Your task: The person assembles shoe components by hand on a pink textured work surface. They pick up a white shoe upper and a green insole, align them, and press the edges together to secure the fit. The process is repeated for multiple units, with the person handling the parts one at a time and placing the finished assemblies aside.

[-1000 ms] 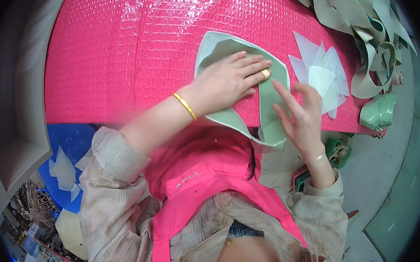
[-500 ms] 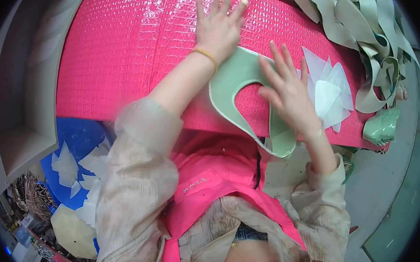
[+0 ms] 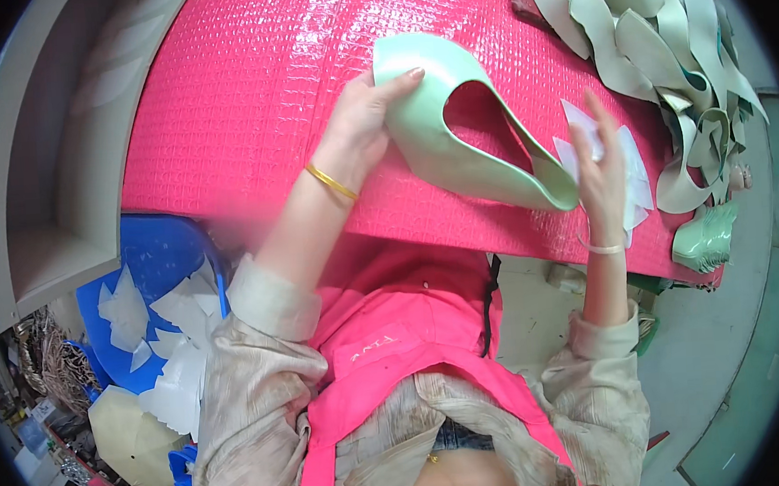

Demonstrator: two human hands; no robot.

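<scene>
The green piece (image 3: 429, 132) could slip, since only the left hand (image 3: 361, 123) pinches it, the right hand (image 3: 603, 174) loose-fingered beside it.

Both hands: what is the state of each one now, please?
Left hand: closed, holding the pale green piece.
Right hand: open, no held thing visible.

Bright pink bib apron (image 3: 391, 392), light lettering (image 3: 374, 349) on front, black cord (image 3: 487, 313) at its right edge. Beige crinkled shirt (image 3: 254, 401), brownish blotches, sleeves rolled into wide cuffs (image 3: 272, 300). Smooth gold bangle (image 3: 331, 182) on left, thin pale bracelet (image 3: 603, 249) on right. Dark blue inner top (image 3: 463, 436), small gold pendant (image 3: 433, 458).
</scene>
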